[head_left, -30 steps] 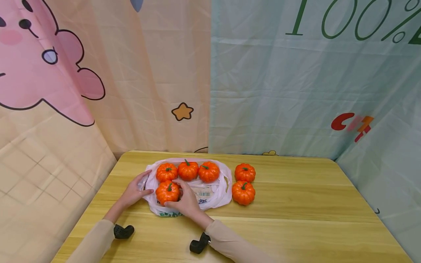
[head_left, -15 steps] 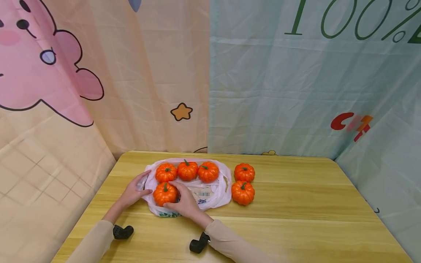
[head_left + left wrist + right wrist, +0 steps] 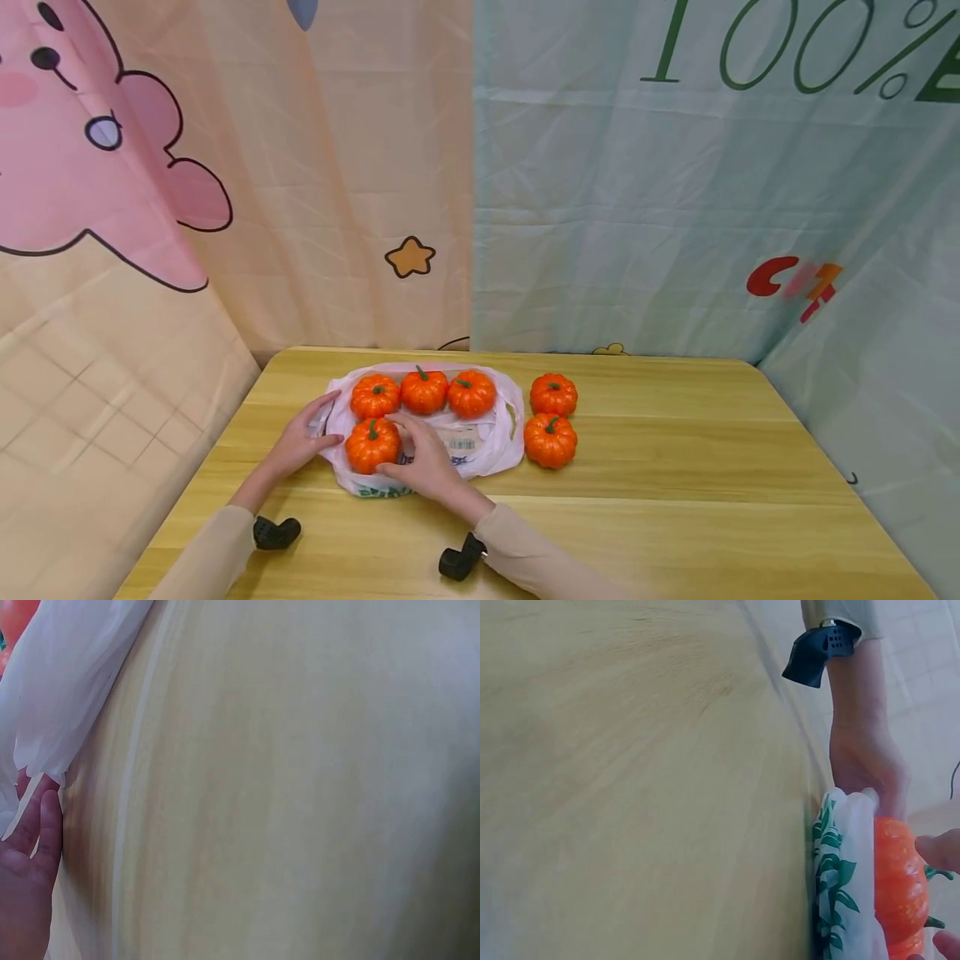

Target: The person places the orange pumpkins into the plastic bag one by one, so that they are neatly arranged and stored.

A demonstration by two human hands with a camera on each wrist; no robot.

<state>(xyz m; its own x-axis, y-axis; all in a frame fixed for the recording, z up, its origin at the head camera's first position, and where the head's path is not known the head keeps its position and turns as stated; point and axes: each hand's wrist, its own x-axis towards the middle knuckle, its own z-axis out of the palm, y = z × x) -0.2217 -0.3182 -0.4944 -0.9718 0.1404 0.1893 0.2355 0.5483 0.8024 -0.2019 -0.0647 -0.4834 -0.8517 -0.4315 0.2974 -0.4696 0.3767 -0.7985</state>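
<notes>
Where my beige sleeves [image 3: 536, 558] end, a black device [image 3: 276, 533] is fitted at each wrist. My left hand [image 3: 297, 440] has thumb and forefinger spread at the left edge of the white plastic bag [image 3: 497, 450]; its other fingertips are partly hidden by the film. My right hand [image 3: 429, 457] is curved around the right side of the front pumpkin [image 3: 372, 447], thumb tip on the near side; grip force cannot be determined. The front pumpkin rests inside the bag, at its near left; compared with one second ago, it sits slightly further left, and my right thumb laps less of it. The bag's near edge carries green printing [image 3: 381, 492]; the right wrist view resolves leaf shapes, but folds make lettering illegible. Beside my right hand, a barcode label [image 3: 462, 443] and dark-blue characters are visible, too small to read. Behind, the row of three pumpkins [image 3: 423, 392] occupies the bag's far side, position unchanged. Two loose pumpkins [image 3: 552, 417] stand on the wooden table [image 3: 660, 450], just right of the bag, likewise unchanged. Farthest, the fabric backdrop [image 3: 600, 208] reads "100%", followed by a green shape cut off by the frame; lower, a red "C" precedes coloured characters distorted at the corner fold.
</notes>
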